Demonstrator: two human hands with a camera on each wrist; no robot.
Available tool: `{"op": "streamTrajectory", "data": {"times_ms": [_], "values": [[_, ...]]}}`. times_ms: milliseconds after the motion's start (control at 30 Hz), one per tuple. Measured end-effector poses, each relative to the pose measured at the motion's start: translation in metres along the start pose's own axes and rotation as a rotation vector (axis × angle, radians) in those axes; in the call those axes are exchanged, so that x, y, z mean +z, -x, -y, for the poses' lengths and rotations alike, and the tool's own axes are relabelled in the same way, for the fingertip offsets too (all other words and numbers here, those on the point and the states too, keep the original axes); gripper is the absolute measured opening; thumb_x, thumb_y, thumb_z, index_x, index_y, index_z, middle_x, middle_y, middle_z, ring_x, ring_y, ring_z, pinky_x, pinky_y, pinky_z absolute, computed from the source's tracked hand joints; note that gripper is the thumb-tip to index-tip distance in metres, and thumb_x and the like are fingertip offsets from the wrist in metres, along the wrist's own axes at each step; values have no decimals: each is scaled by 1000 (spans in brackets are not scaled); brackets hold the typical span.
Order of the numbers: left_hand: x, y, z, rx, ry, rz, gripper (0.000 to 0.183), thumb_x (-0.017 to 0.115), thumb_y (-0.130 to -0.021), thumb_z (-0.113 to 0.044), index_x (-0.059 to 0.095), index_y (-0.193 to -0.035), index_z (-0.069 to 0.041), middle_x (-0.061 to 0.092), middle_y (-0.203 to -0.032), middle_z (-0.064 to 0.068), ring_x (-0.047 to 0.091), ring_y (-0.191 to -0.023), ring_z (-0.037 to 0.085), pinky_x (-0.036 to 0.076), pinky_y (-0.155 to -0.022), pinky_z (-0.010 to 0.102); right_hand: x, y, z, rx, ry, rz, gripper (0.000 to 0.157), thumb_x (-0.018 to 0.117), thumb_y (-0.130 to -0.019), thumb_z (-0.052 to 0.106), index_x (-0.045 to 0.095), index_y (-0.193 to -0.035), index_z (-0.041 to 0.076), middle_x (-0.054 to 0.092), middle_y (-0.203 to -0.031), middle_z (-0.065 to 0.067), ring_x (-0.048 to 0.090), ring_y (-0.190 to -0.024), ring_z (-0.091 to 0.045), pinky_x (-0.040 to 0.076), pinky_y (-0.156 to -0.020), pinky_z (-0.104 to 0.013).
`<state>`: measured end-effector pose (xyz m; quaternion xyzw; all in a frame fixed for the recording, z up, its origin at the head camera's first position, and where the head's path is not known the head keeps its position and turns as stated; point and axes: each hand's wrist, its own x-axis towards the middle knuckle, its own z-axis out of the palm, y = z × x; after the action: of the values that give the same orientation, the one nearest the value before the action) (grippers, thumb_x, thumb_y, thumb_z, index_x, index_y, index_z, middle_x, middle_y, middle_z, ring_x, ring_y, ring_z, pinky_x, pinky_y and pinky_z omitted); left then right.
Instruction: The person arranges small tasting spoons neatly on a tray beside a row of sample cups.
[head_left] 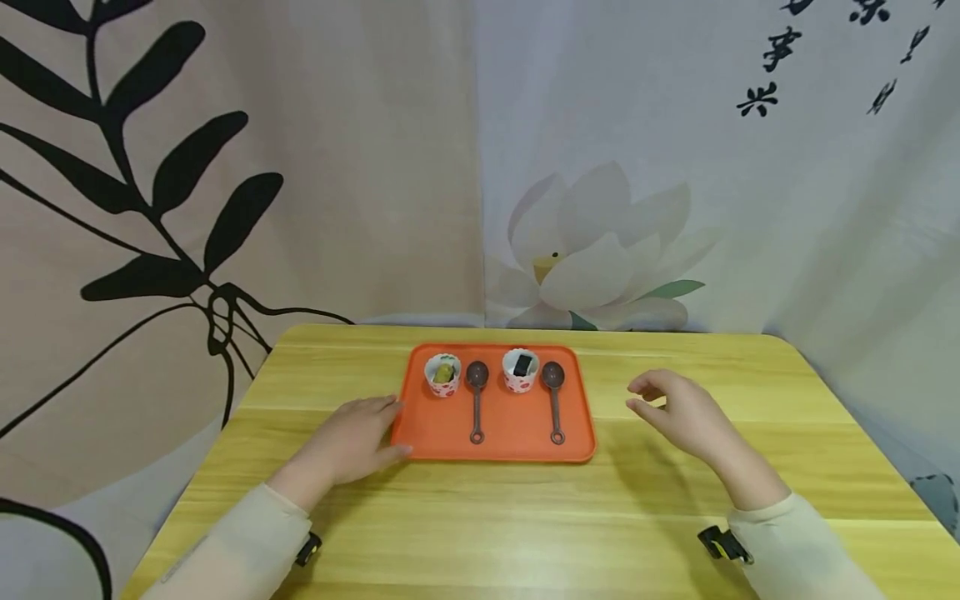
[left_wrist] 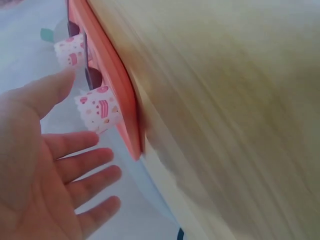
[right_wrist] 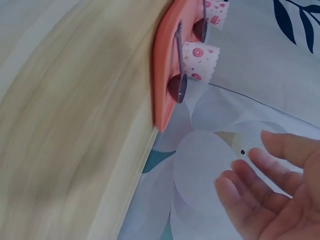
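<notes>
An orange tray [head_left: 517, 447] lies on the wooden table. On it stand two patterned paper cups; the left cup [head_left: 442, 388] holds something yellow-green, the right cup [head_left: 519, 383] something black and white. Beside each cup lies a brown spoon, the left spoon [head_left: 477, 400] and the right spoon [head_left: 555, 400], bowls pointing away from me. My left hand [head_left: 352, 440] is at the tray's left edge, fingers spread in the left wrist view; whether it touches the rim I cannot tell. My right hand [head_left: 684, 417] hovers right of the tray, fingers loosely bent, holding nothing.
The yellow wood-grain table [head_left: 495, 533] has rounded far corners. Behind it hangs a curtain [head_left: 375, 167] printed with dark leaves, a pale lotus and black characters. Small black devices sit on both wrists, such as the right wrist device [head_left: 723, 544].
</notes>
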<state>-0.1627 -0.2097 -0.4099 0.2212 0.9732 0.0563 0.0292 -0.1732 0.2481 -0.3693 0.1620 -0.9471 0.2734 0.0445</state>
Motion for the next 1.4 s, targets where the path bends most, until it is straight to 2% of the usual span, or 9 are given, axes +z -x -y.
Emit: {"op": "streamTrajectory", "data": {"times_ms": [133,333,533,733,933,1033,1267,1400], "values": [[-2,8,-3,33,-44,-66,70,67,-94,-48,55,-140,2,56,-141,20,52,-130,40,39,-108,57,-3,5,-3,-27,43,-32,22,71,-94,15,69,-112,3,68,-111,-12,66,-100,-34,58,-81,-48],[-9,17,-3,23,-72,-174,65,65,-94,-49,58,-138,-2,61,-135,16,56,-126,38,40,-107,57,-6,10,-11,-81,122,-93,30,70,-95,18,67,-121,2,68,-116,-16,66,-102,-37,55,-84,-54],[-20,27,1,9,-90,-266,62,66,-94,-46,57,-138,-4,62,-133,16,56,-125,38,41,-106,58,-16,16,-20,-104,193,-141,38,69,-97,23,65,-127,0,67,-123,-19,63,-111,-41,50,-89,-58],[-31,35,9,-4,-108,-331,65,63,-95,-49,55,-139,-2,58,-139,20,52,-128,40,39,-106,59,-28,22,-29,-129,255,-151,43,67,-97,27,62,-130,1,66,-125,-21,63,-110,-44,50,-88,-60],[-42,37,15,-37,-143,-319,77,52,-98,-59,45,-148,-2,42,-152,22,40,-139,42,27,-114,61,-40,24,-33,-136,312,-126,50,65,-99,33,58,-135,-1,62,-130,-23,58,-118,-46,46,-94,-61],[-45,37,17,-29,-150,-323,79,52,-97,-60,41,-151,-3,37,-156,22,33,-143,42,20,-117,59,-47,24,-33,-144,336,-126,52,66,-98,34,57,-135,-1,59,-133,-25,54,-121,-47,44,-96,-63],[-52,37,24,-4,-171,-385,85,53,-95,-63,31,-158,-10,24,-163,18,23,-148,41,1,-123,50,-60,24,-34,-178,379,-139,57,69,-95,34,55,-138,-1,50,-142,-27,47,-126,-51,40,-98,-65],[-59,38,25,-16,-202,-373,87,50,-95,-66,23,-161,-16,17,-165,15,15,-151,38,-5,-122,49,-68,23,-36,-179,383,-143,62,70,-94,35,51,-142,2,43,-148,-27,43,-130,-53,38,-98,-67]]}}
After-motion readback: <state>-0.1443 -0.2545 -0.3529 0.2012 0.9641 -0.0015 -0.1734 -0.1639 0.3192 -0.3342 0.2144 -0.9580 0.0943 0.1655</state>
